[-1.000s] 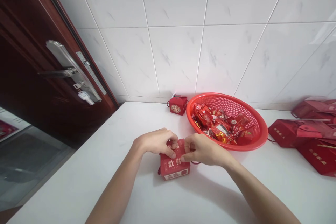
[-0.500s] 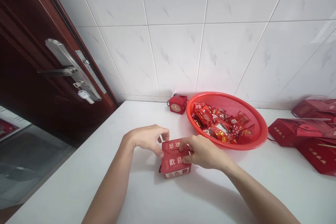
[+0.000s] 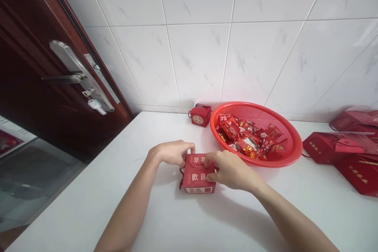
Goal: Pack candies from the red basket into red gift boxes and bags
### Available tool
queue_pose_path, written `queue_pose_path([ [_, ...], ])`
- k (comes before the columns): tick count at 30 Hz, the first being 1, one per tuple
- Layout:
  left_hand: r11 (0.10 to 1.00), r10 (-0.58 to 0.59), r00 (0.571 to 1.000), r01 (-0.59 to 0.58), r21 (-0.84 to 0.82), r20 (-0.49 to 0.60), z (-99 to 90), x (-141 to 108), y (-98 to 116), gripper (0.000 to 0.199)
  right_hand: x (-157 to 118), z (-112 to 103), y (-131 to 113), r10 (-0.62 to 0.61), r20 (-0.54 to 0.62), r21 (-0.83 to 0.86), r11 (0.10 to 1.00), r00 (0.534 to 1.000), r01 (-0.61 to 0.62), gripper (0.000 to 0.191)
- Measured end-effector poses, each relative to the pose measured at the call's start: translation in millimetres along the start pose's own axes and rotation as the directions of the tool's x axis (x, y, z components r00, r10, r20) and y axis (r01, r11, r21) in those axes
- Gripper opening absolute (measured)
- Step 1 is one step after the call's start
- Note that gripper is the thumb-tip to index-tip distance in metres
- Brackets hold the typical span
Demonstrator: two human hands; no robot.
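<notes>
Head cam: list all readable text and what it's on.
"歡喜" on the front of the red gift box.
"歡喜" again, upside down, on its top flap.
Gold characters on the red bags: too small to read.
Emblem on the small red box: too small to read.
Print on the snack packets: too small to read.

1. The left hand (image 3: 172, 153) curls its fingertips over the left edge of a red paper gift box (image 3: 199, 179) printed with the characters 歡喜.
2. The right hand (image 3: 232, 170) presses its fingers against the box's right side and top flap.
3. The box sits on a white counter (image 3: 88, 208), a red cord looped at its left side.
4. Beyond it, a smaller closed red box (image 3: 200, 115) stands against the tiled wall (image 3: 191, 55).
5. A red plastic basket (image 3: 299, 147) holds wrapped red sweets (image 3: 246, 141).
6. Red gift bags (image 3: 354, 169) lie piled at the counter's right end.
</notes>
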State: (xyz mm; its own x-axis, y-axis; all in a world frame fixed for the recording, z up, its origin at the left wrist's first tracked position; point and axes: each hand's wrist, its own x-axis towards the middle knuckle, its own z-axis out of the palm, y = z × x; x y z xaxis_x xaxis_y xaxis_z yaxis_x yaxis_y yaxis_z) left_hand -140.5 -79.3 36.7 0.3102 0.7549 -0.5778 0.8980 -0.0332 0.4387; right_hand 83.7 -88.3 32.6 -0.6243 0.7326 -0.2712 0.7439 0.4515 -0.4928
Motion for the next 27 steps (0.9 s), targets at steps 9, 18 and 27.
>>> queue_pose_path([
  [9,0.970,0.112,0.994,-0.114,-0.213,-0.020,-10.2,-22,1,0.026,1,1,0,-0.004,0.001,0.016,1.000,1.000,0.004,0.015],
  [18,0.964,0.159,0.986,-0.142,-0.223,0.059,-1.8,-8,-3,0.042,4,2,3,-0.008,0.018,0.056,0.998,1.000,0.007,0.015],
  [27,0.972,0.130,0.990,-0.118,-0.205,0.045,-0.1,-3,0,0.047,5,-1,4,-0.002,0.063,0.055,0.999,0.998,-0.001,0.022],
])
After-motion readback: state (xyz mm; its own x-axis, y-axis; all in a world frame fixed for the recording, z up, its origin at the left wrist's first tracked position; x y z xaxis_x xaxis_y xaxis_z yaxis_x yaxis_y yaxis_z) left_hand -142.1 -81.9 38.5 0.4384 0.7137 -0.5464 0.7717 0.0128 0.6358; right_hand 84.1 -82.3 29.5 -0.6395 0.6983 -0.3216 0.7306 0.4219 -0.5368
